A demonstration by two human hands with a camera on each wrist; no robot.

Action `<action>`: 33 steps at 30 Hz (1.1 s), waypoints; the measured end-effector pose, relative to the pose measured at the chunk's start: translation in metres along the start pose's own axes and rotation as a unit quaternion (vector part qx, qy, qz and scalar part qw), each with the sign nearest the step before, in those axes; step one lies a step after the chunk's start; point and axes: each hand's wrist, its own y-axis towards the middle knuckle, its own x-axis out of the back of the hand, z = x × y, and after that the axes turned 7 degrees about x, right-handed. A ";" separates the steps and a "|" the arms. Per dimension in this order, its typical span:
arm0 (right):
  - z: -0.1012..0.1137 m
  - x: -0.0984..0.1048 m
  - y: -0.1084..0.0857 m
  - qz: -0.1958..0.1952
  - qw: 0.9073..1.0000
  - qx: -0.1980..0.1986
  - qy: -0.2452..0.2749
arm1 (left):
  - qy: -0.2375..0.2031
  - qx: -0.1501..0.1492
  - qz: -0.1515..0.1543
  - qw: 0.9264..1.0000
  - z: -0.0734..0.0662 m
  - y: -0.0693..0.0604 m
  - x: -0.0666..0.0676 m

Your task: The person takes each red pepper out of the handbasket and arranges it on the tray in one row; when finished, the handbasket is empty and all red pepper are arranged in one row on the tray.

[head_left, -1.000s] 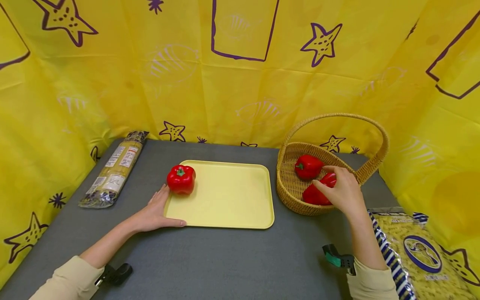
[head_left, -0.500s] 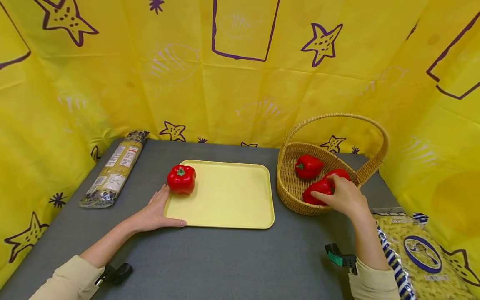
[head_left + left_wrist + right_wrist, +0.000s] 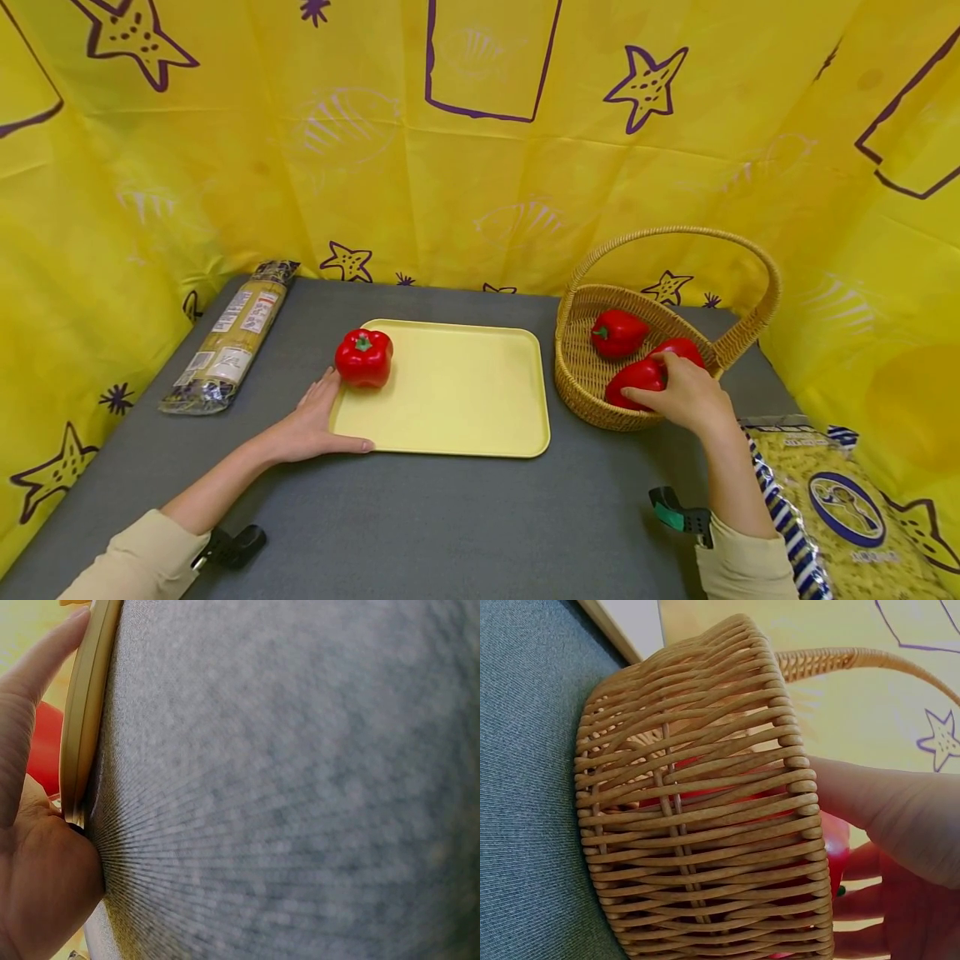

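My left hand (image 3: 309,425) lies spread at the near-left corner of a pale yellow tray (image 3: 465,392), its thumb along the front edge and fingers at the left edge. A red bell pepper (image 3: 363,358) with a green stem stands on the tray's left end, beside those fingertips. My right hand (image 3: 690,396) reaches into a wicker basket (image 3: 573,387) and grips a red bell pepper (image 3: 633,383) between thumb and fingers. Just behind that one is more red pepper (image 3: 681,350), partly covered by the hand. Another red bell pepper (image 3: 619,333) lies farther back in the basket.
The basket's tall handle (image 3: 675,231) arches over its opening. A long pack of noodles (image 3: 232,337) lies at the far left, and a large bag of pasta (image 3: 840,508) at the right. A yellow curtain (image 3: 480,167) surrounds the grey table (image 3: 450,525).
My right hand has lowered slightly into the basket, and its fingers have closed round the nearest pepper. The left hand, the tray and the pepper on it stay where they were.
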 end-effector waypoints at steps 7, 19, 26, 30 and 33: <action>0.003 0.000 0.000 -0.016 1.000 -0.002 0.023 | -0.005 -0.008 -0.003 1.000 -0.002 -0.002 0.000; 0.013 -0.003 0.000 -0.091 0.994 0.025 0.058 | -0.007 -0.003 0.004 1.000 -0.001 -0.002 0.002; 0.021 -0.002 0.000 -0.130 0.988 0.036 0.079 | -0.005 -0.006 -0.001 1.000 0.000 -0.002 0.001; 0.027 0.000 -0.001 -0.143 0.985 0.037 0.090 | -0.004 0.000 0.001 1.000 0.000 -0.002 0.001; 0.034 0.003 -0.002 -0.149 0.983 0.042 0.097 | -0.004 -0.001 0.001 1.000 -0.001 -0.002 0.001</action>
